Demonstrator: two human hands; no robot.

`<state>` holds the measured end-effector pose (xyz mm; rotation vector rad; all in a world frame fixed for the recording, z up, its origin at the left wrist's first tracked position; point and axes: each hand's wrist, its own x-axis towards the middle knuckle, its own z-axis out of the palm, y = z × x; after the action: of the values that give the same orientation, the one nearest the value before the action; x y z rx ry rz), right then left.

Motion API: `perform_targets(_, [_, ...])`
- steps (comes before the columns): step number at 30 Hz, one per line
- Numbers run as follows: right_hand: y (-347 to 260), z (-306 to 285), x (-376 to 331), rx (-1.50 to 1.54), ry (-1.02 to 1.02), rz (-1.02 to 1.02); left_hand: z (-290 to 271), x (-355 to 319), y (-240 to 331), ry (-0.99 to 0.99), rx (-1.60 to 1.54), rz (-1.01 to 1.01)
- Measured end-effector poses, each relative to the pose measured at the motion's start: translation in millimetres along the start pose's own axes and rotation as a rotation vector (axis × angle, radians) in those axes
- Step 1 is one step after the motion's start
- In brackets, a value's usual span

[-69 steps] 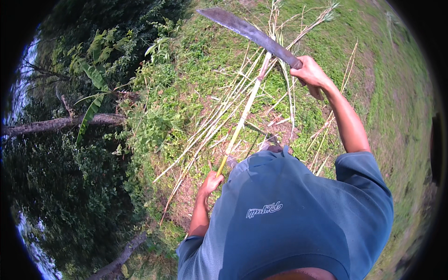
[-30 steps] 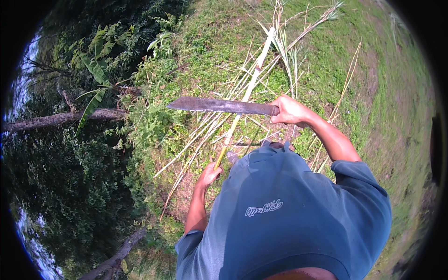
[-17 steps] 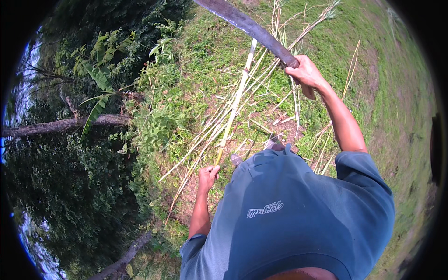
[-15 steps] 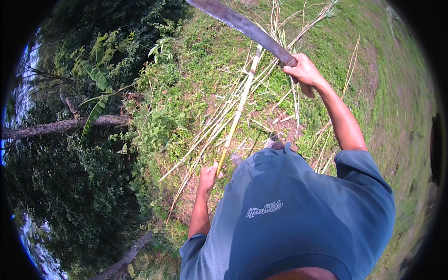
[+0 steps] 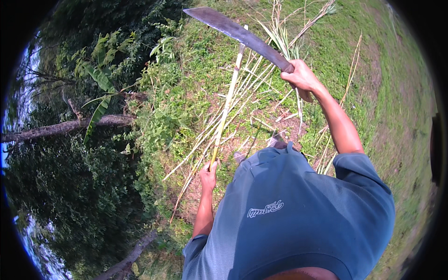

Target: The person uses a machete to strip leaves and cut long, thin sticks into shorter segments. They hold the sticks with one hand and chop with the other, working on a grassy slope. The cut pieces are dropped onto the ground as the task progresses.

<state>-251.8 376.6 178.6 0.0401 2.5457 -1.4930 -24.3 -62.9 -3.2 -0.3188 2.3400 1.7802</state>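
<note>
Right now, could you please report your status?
Left hand gripping pale stalk by near end. Right hand gripping machete, blade crossing stalk's far end in view; contact unclear. Loose stalks on grass.

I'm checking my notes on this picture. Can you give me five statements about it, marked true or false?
1. The right hand grips the machete. True.
2. The left hand is empty. False: it holds a long stalk.
3. Stalk pieces lie on the ground. True.
4. The machete's tip points to the picture's right. False: it points to the upper left.
5. The person wears a red shirt. False: the shirt is blue.
</note>
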Motion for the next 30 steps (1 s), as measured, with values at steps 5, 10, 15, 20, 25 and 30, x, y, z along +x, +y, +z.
perform_targets(5, [-3,2,0,0.046,0.002,0.007,-10,6,12,-0.412,-0.073,-0.191])
perform_targets(10, [5,-6,-4,0.001,0.017,-0.012,-19,22,13,-0.428,-0.108,-0.185])
perform_targets(15, [-6,0,-20,-0.040,-0.010,0.052,-20,27,12,-0.440,-0.111,-0.195])
perform_targets(20, [1,13,-37,-0.167,-0.113,-0.006,-12,29,7,-0.398,-0.057,-0.106])
perform_targets(25, [2,-10,-25,-0.086,0.061,0.113,2,20,3,-0.252,0.021,-0.005])
perform_targets(30, [7,-2,-28,-0.166,-0.023,0.107,13,11,-8,-0.224,0.056,0.017])
